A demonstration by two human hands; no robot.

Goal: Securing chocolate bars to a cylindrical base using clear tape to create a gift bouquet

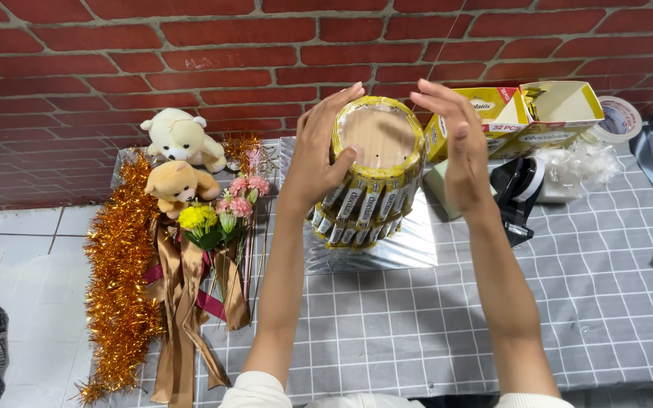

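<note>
In the head view, a round cake-like stack point(376, 177) stood on a silver foil board point(410, 245) laid on the grey checked cloth point(432, 332). Its wall was made of small yellow-wrapped bars set upright side by side in two tiers, the lower tier wider, and its flat top was pale tan card ringed by yellow wrapper ends.

The left hand point(319, 162) lay against the stack's left side, fingers spread, with the fingertips reaching up past the top rim and the thumb pressed onto the upper tier's wrappers. The right hand point(459, 147) stood just beside the stack's right side, open and flat with fingers together; whether the palm touched the wrappers could not be told.

Left of the board lay two teddy bears point(179, 162), a small flower bunch point(224, 215), gold ribbons and gold tinsel point(119, 279). Behind the right hand sat opened yellow cartons point(534, 113) and a tape roll point(617, 119).
</note>
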